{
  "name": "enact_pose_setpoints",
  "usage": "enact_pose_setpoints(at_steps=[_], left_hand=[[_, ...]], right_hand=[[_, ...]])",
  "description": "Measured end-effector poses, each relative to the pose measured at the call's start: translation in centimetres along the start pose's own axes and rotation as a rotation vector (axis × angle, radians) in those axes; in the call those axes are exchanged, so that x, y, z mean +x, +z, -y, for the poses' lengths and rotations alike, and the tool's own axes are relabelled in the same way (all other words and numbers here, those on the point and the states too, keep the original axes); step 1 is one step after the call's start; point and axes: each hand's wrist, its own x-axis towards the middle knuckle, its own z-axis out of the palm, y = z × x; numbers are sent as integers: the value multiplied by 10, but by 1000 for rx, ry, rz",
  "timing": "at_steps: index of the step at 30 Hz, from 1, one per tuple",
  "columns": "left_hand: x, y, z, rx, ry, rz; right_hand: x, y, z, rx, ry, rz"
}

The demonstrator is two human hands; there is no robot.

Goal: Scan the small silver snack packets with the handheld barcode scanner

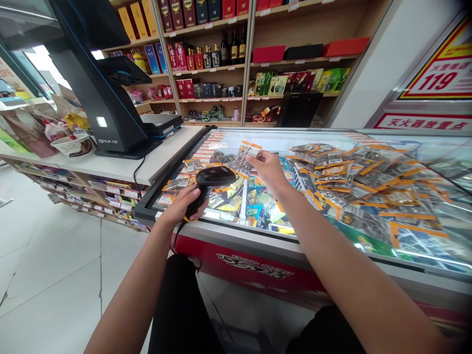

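My left hand [180, 204] is wrapped round the handle of a black barcode scanner [216, 176], whose head points to the right over the freezer's glass top. Between the fingertips of my right hand [267, 169] is a small clear snack packet [244, 158] with orange edges, just beyond the scanner. A big heap of similar packets [335, 172] spreads over the glass to the right. A few more packets [177, 184] lie at the left, near the scanner. Under the glass, colourful wrapped goods [260, 204] show through.
The chest freezer [236, 263] with its red front stands before my legs. To its left, a counter [171, 152] carries a black checkout scale [110, 98] and a paper tub [75, 146]. Shelves [210, 69] of boxes and bottles line the back.
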Motion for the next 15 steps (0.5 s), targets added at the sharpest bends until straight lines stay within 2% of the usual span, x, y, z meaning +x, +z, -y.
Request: enact_pose_setpoints(at_steps=[2, 4, 7, 9, 15], left_hand=[[1, 0, 0, -21, 28, -14], [1, 1, 0, -39, 40, -28], [2, 2, -1, -42, 30, -37], [2, 3, -1, -36, 27, -39], [1, -3, 3, -7, 5, -21]], right_hand=[[-2, 0, -1, -80, 40, 68], [-3, -1, -2, -278, 60, 175], [-5, -4, -4, -682, -27, 292], [-6, -7, -7, -832, -110, 338], [-13, -3, -10, -858, -285, 499]])
